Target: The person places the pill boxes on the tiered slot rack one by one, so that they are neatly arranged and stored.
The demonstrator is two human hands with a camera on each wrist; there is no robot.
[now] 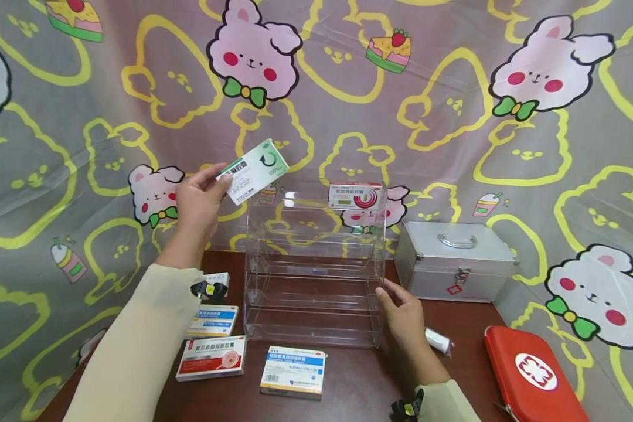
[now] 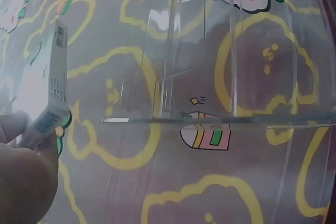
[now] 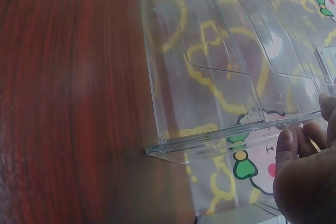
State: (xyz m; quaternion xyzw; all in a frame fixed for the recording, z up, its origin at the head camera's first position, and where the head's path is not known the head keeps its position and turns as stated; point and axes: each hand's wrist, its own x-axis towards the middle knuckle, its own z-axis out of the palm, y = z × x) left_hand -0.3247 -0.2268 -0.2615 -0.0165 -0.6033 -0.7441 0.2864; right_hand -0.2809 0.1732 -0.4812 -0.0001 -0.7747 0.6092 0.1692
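My left hand (image 1: 203, 190) pinches a green-and-white medicine box (image 1: 253, 172) between thumb and fingers, raised above the upper left corner of a clear tiered display rack (image 1: 316, 334). In the left wrist view, the same box shows its white sides with printed barcodes. My right hand (image 1: 402, 310) holds the rack's right side panel, thumb near its front edge. From the right wrist, the fingers (image 3: 286, 142) appear against that panel. On the rack's top tier, toward the right, stands a white-and-red medicine box (image 1: 354, 196).
On the brown table lie a blue-and-white medicine box (image 1: 293, 371), a red-and-white one (image 1: 211, 357), and more boxes (image 1: 216, 320) partly behind the left sleeve. At right are a silver first-aid case (image 1: 453, 264), a white roll (image 1: 438, 341) and a red pouch (image 1: 533, 375).
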